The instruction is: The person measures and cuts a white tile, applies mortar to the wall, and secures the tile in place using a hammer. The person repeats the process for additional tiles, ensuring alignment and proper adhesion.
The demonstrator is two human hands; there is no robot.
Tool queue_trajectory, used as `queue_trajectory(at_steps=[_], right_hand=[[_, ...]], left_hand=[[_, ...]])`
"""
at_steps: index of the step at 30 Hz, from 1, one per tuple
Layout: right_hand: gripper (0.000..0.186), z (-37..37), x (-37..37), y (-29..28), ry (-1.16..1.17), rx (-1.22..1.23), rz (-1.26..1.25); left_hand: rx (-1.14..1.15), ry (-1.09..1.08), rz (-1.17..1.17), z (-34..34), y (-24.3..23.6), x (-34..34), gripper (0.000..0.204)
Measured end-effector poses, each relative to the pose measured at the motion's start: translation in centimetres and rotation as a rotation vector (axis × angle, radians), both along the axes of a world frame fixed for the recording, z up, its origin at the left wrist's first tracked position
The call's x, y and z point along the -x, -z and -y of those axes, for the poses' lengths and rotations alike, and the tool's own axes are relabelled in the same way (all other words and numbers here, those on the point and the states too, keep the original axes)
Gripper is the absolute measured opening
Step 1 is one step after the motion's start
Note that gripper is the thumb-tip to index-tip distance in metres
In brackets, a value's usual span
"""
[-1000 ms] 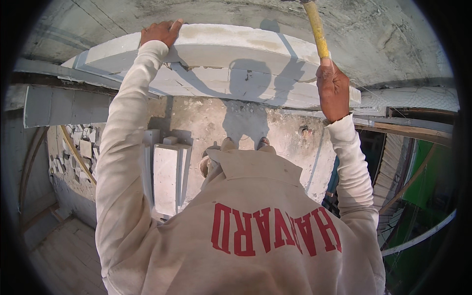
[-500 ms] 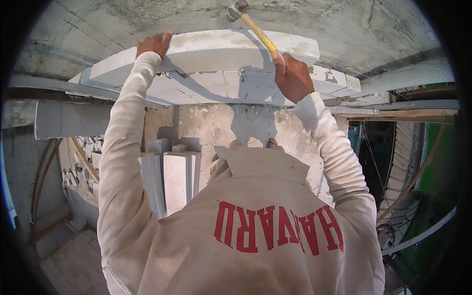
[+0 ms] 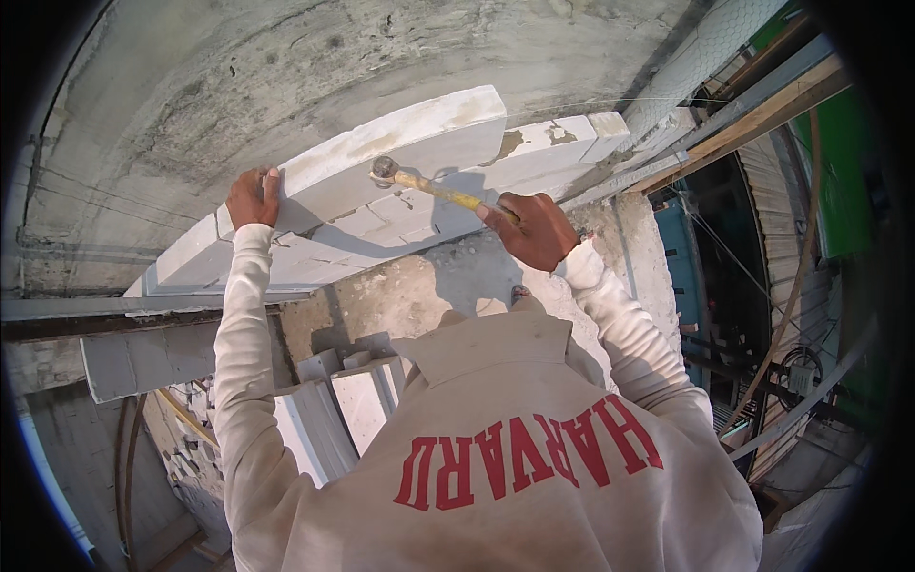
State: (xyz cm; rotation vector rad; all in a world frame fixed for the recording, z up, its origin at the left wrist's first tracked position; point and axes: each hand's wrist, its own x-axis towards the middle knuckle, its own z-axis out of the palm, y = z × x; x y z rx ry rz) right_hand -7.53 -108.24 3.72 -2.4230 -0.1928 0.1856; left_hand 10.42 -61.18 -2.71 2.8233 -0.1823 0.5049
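Note:
A low wall of white blocks [image 3: 548,143] runs across the upper middle, beside rough grey concrete. My left hand [image 3: 250,202] grips the top edge of its uppermost course, near the left end of a long block [image 3: 419,122]. My right hand [image 3: 529,229] is closed round the yellow handle [image 3: 434,188] of a hammer, pointing leftward. The hammer's head [image 3: 385,170] is at that block's front face, right of my left hand; whether it touches is hard to tell. Part of a foot shows below the wall on the dusty floor.
Spare white blocks [image 3: 362,405] lie stacked at lower left, near a grey panel [image 3: 143,362] and broken rubble. On the right are a timber beam [image 3: 724,138], wire mesh, a dark opening with corrugated sheet [image 3: 767,210], cables and green sheeting [image 3: 834,191].
The hammer has swung down and leftward from above the wall to the block's face, my right hand moving with it. The view has turned, tilting the wall; my left hand remains on it.

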Motion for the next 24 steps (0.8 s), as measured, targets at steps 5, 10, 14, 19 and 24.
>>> queue_trajectory(at_steps=[5, 10, 14, 19, 24], right_hand=[[0.051, 5.8, 12.1, 6.5, 0.303, 0.024, -0.231], [0.059, 11.3, 23.7, 13.8, 0.693, 0.185, -0.334], [0.056, 14.3, 31.8, 15.2, 1.050, 0.101, -0.348], [0.059, 19.0, 37.0, 22.0, 1.315, 0.024, -0.380], [0.060, 25.1, 34.1, 25.8, 1.435, -0.213, -0.442]], left_hand=[[0.091, 0.319, 0.205, 10.1, -0.9, 5.3, 0.030], [0.065, 0.325, 0.337, 9.0, 0.9, 5.5, 0.017], [0.217, 0.240, 0.360, 12.5, -2.3, 6.3, 0.016], [0.738, 0.243, 0.132, 23.5, -5.9, 7.2, 0.021], [0.719, 0.649, -0.304, 41.3, -8.9, 8.5, 0.016]])
